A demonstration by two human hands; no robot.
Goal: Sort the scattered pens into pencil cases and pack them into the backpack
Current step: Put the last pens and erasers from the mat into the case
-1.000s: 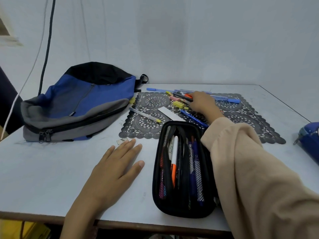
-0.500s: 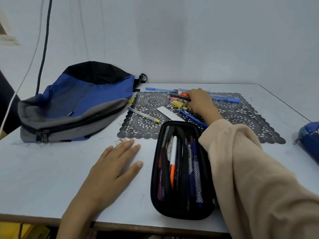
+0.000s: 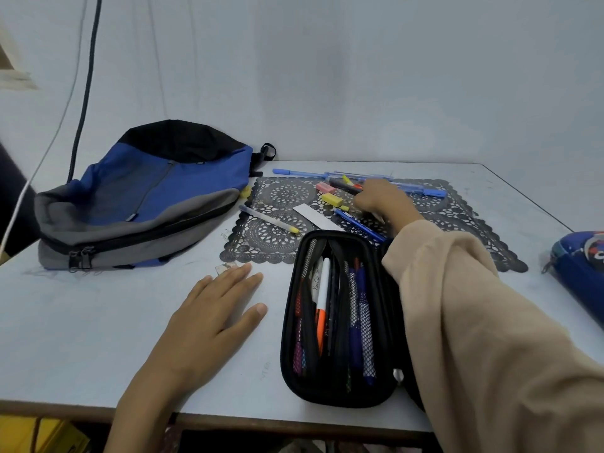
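Your left grip lies flat on the counter, palm down with the fingers straight and released, just left of the black pencil case. The case sits open at the near edge of the counter, long axis running near to far, with pens stowed under its mesh straps, among them a white-and-orange marker. Your right grip reaches past the far end of the case and rests on the loose pens on the black lace mat; its fingers curl downward beside a black marker, but they are hidden, so whether they grasp anything cannot be determined. On the mat to the left of that grip lie a pink eraser, a yellow block, a white card, a dark blue pen and a clear pen with a yellow cap. A light blue pen lies along the far edge. The backpack lies on its side at far left, zipped. A blue zippered case sits at the right edge.
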